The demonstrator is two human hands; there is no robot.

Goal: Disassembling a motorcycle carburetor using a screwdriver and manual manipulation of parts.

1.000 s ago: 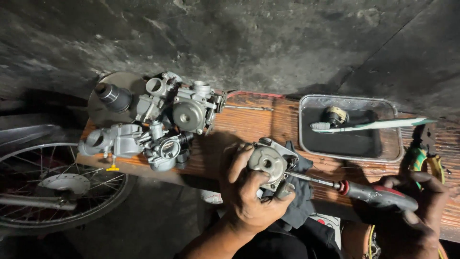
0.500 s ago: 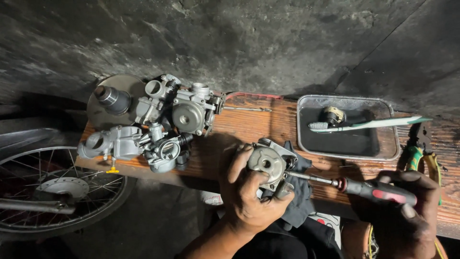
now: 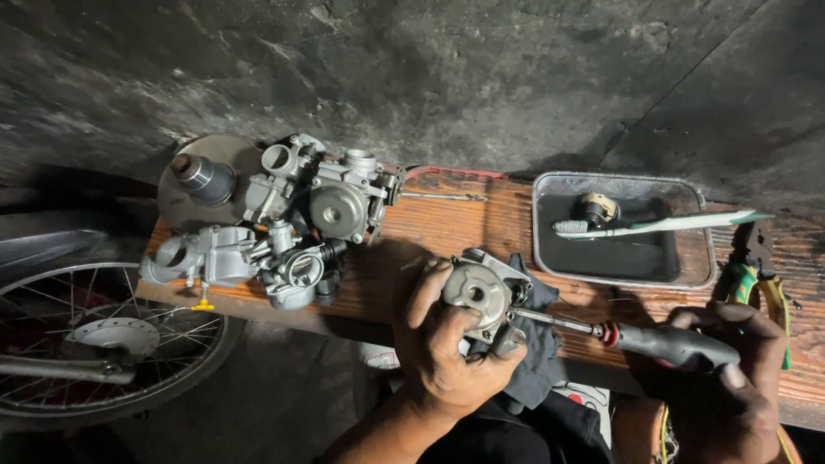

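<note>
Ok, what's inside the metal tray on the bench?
In the metal tray sits a small round part in dark liquid. A toothbrush lies across the rim, bristles over the tray. Anything beneath the liquid's surface cannot be seen.

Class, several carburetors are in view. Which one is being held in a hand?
The carburetor at the bench's front edge, gripped by the left hand, with the right hand's screwdriver on it. The others lie untouched at the left.
</note>
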